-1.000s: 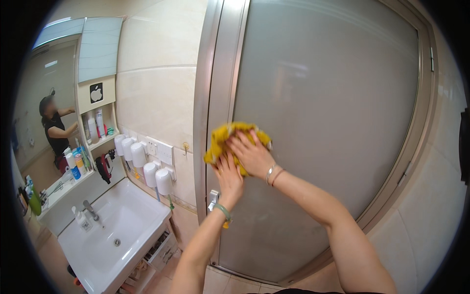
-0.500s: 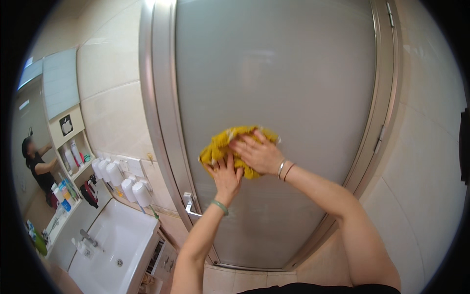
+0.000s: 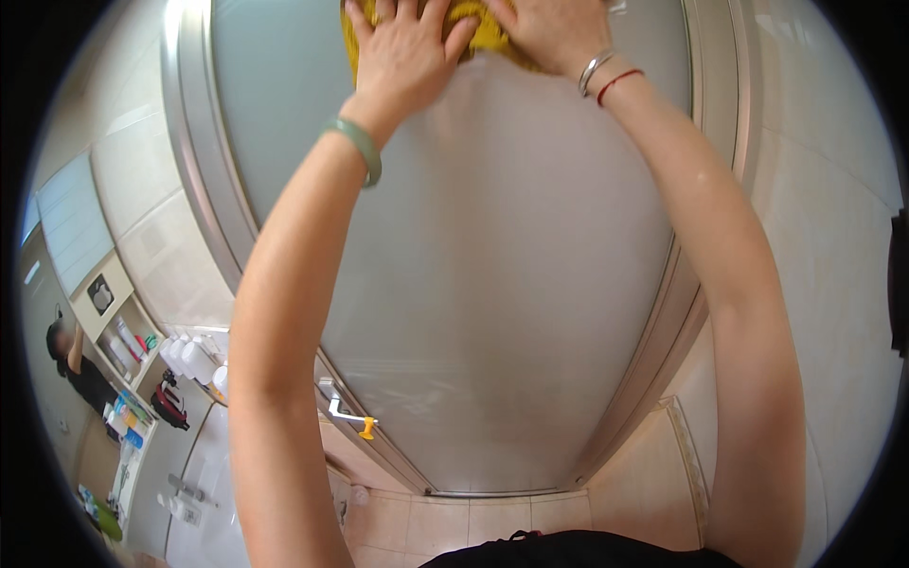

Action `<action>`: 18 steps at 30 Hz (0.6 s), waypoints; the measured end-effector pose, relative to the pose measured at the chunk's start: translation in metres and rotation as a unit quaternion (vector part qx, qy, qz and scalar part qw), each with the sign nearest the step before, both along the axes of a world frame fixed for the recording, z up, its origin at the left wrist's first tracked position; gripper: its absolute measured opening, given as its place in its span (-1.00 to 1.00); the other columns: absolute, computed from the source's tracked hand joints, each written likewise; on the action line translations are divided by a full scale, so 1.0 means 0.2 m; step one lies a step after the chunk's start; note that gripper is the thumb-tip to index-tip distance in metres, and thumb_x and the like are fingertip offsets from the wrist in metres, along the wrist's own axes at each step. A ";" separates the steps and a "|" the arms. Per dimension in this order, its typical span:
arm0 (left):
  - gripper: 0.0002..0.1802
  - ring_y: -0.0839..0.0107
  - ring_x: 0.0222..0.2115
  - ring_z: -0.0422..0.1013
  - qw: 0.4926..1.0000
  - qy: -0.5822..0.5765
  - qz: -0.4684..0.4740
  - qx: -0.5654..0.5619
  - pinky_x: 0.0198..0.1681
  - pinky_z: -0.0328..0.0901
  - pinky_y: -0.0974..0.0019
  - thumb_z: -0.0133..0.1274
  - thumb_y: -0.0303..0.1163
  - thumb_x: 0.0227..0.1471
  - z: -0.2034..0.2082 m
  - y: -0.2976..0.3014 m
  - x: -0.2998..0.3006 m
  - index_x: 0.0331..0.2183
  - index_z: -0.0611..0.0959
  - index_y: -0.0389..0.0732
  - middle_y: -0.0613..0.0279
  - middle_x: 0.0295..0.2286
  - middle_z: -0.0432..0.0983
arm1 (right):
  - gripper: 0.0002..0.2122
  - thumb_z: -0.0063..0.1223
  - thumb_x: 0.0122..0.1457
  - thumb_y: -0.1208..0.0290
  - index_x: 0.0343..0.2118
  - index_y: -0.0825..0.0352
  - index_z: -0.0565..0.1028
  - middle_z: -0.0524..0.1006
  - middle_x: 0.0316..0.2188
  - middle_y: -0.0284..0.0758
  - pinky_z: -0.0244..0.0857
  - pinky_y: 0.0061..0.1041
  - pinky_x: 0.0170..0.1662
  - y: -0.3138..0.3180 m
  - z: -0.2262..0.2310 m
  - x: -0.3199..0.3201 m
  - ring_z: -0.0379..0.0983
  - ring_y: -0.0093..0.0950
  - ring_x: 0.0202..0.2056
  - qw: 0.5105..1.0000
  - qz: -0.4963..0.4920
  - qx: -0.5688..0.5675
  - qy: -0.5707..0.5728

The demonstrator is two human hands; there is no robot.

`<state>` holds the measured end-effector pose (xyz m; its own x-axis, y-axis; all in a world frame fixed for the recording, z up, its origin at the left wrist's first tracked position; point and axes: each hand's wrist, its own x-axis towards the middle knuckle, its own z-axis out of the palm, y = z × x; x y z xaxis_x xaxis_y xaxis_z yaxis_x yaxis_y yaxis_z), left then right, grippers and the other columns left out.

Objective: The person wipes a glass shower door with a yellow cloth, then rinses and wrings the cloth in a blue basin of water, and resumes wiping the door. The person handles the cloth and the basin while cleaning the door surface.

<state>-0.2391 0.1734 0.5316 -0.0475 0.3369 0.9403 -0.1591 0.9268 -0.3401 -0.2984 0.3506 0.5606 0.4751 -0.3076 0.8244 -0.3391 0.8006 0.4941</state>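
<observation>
A mustard-yellow cloth lies bunched against the frosted glass door panel, partly cut off by the picture's upper edge. My left hand, below a green bangle, holds the cloth to the glass under spread fingers. On the cloth's right side, my right hand presses it too, with a silver bangle and a red cord at the wrist. Its thumb points left over the cloth; its other fingers are mostly out of the picture. Both arms reach upward.
The metal door frame surrounds the glass. A lever handle with a small yellow piece on it sticks out at lower left. White cups hang on the left wall above a sink. Shelves with bottles and a mirror stand farther left.
Both hands have slid the yellow cloth from the middle of the glass up to the picture's top. My arms are stretched farther, and the view has shifted. The handle's yellow piece now shows.
</observation>
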 end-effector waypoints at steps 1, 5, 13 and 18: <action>-0.30 -0.07 0.28 -0.06 1.000 0.013 -0.007 -0.014 0.30 -0.32 -0.26 -0.23 0.02 0.25 0.07 0.04 -0.01 0.29 0.17 -0.12 -0.12 0.25 0.04 | -0.51 -0.14 0.25 0.11 0.18 0.24 0.35 0.37 0.17 -0.32 -0.04 -0.16 0.25 0.04 0.04 -0.02 0.18 -0.32 0.22 1.000 -0.004 -0.022 0.007; -0.32 -0.05 0.28 -0.05 0.998 0.025 -0.030 -0.043 0.32 -0.31 -0.22 -0.24 0.00 0.26 0.16 0.23 -0.11 0.29 0.18 -0.11 -0.09 0.24 0.08 | -0.52 -0.17 0.27 0.10 0.20 0.22 0.33 0.36 0.18 -0.32 -0.04 -0.15 0.25 0.21 0.05 -0.08 0.17 -0.30 0.23 0.994 -0.055 -0.096 0.010; -0.38 -0.02 0.23 0.06 0.988 -0.008 -0.099 -0.116 0.33 -0.29 -0.20 -0.18 -0.03 0.24 -0.03 0.50 -0.14 0.24 0.30 -0.08 -0.03 0.17 0.22 | -0.52 -0.22 0.31 0.17 0.21 0.33 0.28 0.29 0.21 -0.21 -0.08 -0.18 0.29 0.46 -0.28 -0.10 0.12 -0.22 0.25 0.981 -0.095 -0.158 -0.066; -0.45 0.08 0.13 0.16 0.974 -0.068 -0.154 -0.155 0.29 -0.21 -0.26 -0.08 -0.05 0.17 -0.32 0.56 -0.14 0.16 0.40 0.01 0.12 0.04 0.34 | -0.53 -0.16 0.28 0.17 0.21 0.22 0.30 0.30 0.21 -0.32 -0.13 -0.13 0.30 0.51 -0.69 -0.13 0.10 -0.27 0.26 0.971 -0.070 -0.190 -0.127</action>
<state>-0.2681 0.2859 0.4673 -0.0168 0.6209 0.7837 0.1760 0.7734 -0.6090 -0.3236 0.4532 0.4234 0.2172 -0.0050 0.9761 -0.2857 0.9559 0.0684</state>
